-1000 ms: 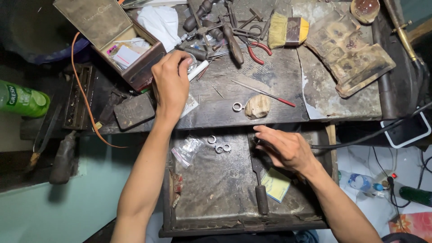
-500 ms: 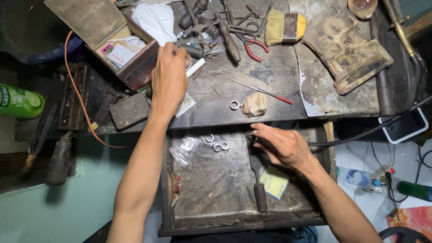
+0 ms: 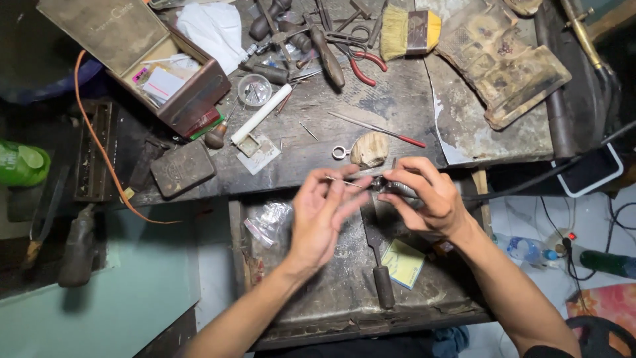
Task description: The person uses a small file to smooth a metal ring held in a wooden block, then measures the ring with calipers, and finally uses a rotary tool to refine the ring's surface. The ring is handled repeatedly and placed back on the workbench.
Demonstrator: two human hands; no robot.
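Observation:
My left hand point(image 3: 322, 215) is raised over the open drawer point(image 3: 318, 292), blurred, its fingertips pinching a thin metal rod point(image 3: 341, 180). Facing it, my right hand point(image 3: 427, 199) grips a small dark metal tool point(image 3: 392, 188) whose tip meets the rod. The two hands nearly touch just below the workbench's front edge point(image 3: 291, 174). On the bench right behind them lie a small metal ring point(image 3: 338, 152) and a beige lump point(image 3: 369, 149).
In the drawer lie a dark-handled tool point(image 3: 382, 282), a yellow-green slip point(image 3: 403, 262) and a clear plastic bag point(image 3: 267, 222). The bench holds an open box point(image 3: 189, 99), a glass dish point(image 3: 254, 89), a white tube point(image 3: 262, 114), red-handled pliers point(image 3: 366, 63), a brush point(image 3: 411, 32) and a red-tipped file point(image 3: 381, 130).
My left hand has come back from the tools near the box to the drawer front, now with a thin rod. My right hand has lifted from the drawer holding a dark tool.

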